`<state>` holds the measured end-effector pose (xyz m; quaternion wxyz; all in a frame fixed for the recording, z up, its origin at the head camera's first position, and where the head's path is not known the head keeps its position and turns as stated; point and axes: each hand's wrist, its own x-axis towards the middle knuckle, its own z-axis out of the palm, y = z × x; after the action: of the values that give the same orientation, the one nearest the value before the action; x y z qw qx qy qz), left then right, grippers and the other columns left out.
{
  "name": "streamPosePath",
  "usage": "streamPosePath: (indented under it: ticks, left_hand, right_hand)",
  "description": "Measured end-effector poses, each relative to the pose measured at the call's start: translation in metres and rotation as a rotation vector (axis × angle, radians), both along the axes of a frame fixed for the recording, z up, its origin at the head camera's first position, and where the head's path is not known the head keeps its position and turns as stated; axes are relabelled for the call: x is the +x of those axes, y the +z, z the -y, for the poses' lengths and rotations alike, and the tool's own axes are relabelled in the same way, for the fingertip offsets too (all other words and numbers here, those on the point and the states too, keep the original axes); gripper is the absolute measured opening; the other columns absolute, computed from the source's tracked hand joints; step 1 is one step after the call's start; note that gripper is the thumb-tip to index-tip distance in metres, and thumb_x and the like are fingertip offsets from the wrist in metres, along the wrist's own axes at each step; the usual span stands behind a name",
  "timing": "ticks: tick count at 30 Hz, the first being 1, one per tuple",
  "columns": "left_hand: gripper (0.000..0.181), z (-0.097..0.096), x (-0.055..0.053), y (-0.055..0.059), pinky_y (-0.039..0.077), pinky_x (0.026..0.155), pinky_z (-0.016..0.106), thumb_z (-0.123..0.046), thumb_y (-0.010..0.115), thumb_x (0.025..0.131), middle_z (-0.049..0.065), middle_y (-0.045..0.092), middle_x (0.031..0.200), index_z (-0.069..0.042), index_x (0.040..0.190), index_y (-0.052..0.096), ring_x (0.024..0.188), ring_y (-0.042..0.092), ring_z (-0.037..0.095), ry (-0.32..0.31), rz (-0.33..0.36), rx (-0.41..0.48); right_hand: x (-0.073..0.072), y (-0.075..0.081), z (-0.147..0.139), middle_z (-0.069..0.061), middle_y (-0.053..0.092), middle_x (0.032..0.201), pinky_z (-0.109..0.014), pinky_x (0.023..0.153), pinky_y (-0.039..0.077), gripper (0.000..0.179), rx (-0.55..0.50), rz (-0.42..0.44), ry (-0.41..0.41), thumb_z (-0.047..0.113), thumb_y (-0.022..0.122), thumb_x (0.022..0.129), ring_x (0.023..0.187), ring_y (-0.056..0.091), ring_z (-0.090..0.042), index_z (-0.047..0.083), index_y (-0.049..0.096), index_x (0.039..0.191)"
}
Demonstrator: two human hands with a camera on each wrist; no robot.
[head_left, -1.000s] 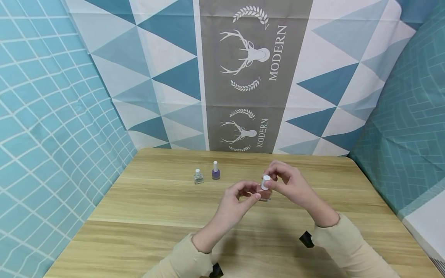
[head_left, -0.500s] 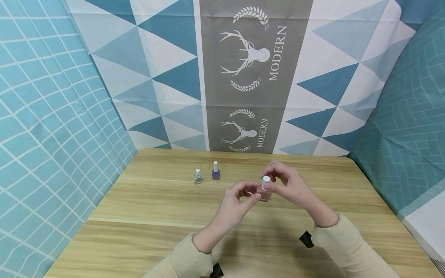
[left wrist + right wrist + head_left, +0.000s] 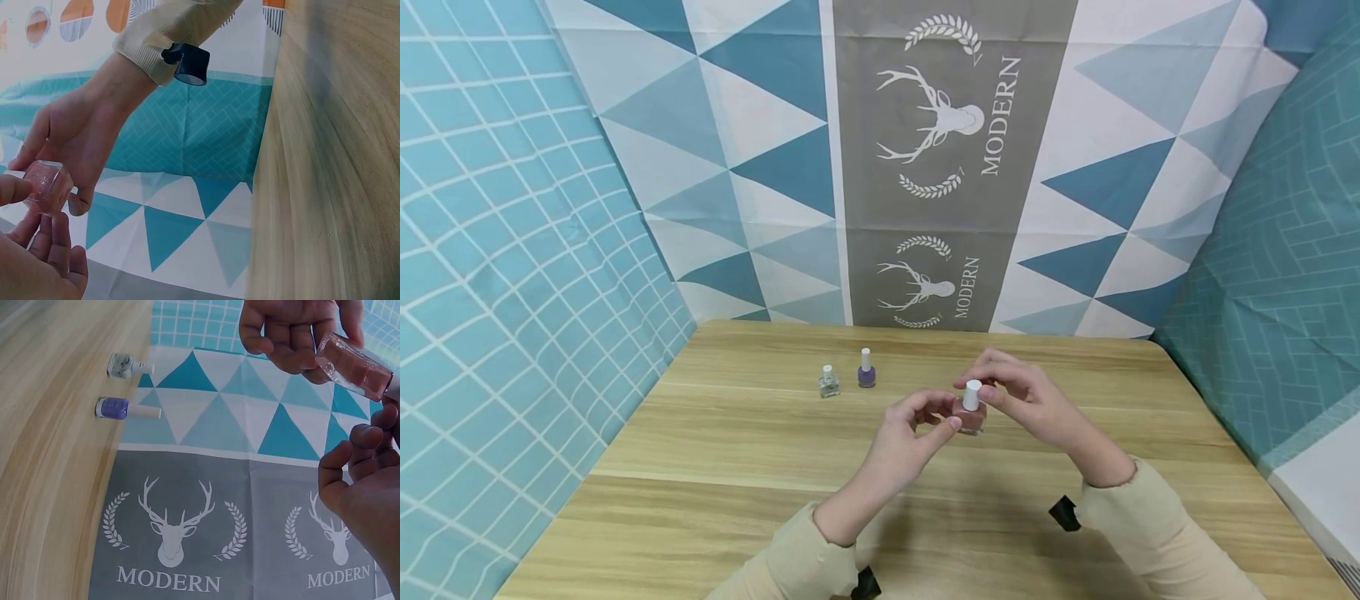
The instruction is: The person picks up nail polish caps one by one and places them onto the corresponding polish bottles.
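Note:
My left hand (image 3: 910, 433) pinches a squarish glass nail polish bottle (image 3: 970, 417) between thumb and fingers, above the wooden table. The polish inside is pinkish brown, and the bottle also shows in the left wrist view. A white cap (image 3: 973, 395) sits on top of it. Thumb and forefinger of my right hand (image 3: 1026, 396) are curled about this cap, thumb at its right side and forefinger behind. In the right wrist view the bottle (image 3: 355, 365) lies slantwise between both hands, its cap mostly cut off by the frame edge.
At the table's back stand a purple nail polish bottle (image 3: 867, 377) with a tall white cap and a clear nail polish bottle (image 3: 828, 386) with a short white cap. Patterned cloth (image 3: 775, 167) hangs behind the wooden table (image 3: 737, 467) and on both sides.
The right hand's fingers have shifted and turned slightly around the cap, showing more of it. The left hand and bottle stay almost in place.

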<state>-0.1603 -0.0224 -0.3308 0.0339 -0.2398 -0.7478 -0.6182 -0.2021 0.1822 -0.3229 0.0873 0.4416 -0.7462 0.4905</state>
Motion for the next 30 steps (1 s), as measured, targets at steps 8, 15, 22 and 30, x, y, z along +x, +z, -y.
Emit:
streamPosePath:
  ticks: [8, 15, 22, 30]
  left_hand:
    - [0.022, 0.0, 0.001, 0.001, 0.049, 0.084, 0.043, -0.006, 0.064, 0.088, 0.011, 0.067, 0.1, 0.001, 0.109, 0.064, 0.092, 0.06, 0.021, -0.001, 0.012, -0.007]
    - [0.021, -0.001, -0.005, -0.01, 0.049, 0.084, 0.04, -0.007, 0.065, 0.088, 0.01, 0.067, 0.099, -0.001, 0.109, 0.064, 0.091, 0.06, 0.021, 0.003, 0.004, -0.01]
    - [0.021, -0.003, -0.018, -0.031, 0.048, 0.082, 0.034, -0.016, 0.068, 0.087, 0.0, 0.067, 0.099, -0.011, 0.108, 0.066, 0.092, 0.058, 0.015, 0.021, -0.026, 0.0]
    - [0.019, -0.005, -0.004, -0.011, 0.047, 0.081, 0.033, -0.004, 0.069, 0.083, 0.009, 0.068, 0.093, -0.001, 0.101, 0.066, 0.09, 0.061, 0.024, 0.093, -0.109, 0.003]
  right_hand:
    - [0.0, -0.002, -0.001, 0.002, 0.061, 0.097, -0.028, 0.07, 0.046, 0.021, 0.025, 0.019, -0.08, 0.003, 0.056, 0.092, 0.083, 0.053, -0.013, 0.014, 0.066, 0.107]
    - [0.0, -0.004, 0.0, 0.0, 0.061, 0.094, -0.028, 0.069, 0.043, 0.016, 0.016, 0.015, -0.126, 0.003, 0.061, 0.09, 0.081, 0.051, -0.012, 0.01, 0.067, 0.102]
    - [0.0, -0.006, 0.004, 0.004, 0.058, 0.085, -0.025, 0.064, 0.041, 0.017, -0.016, -0.018, -0.19, 0.0, 0.064, 0.086, 0.075, 0.046, -0.01, 0.011, 0.069, 0.098]
    - [0.003, -0.007, 0.011, 0.004, 0.059, 0.084, -0.021, 0.066, 0.042, 0.017, -0.051, -0.081, -0.261, -0.003, 0.066, 0.084, 0.075, 0.048, -0.009, 0.008, 0.069, 0.096]
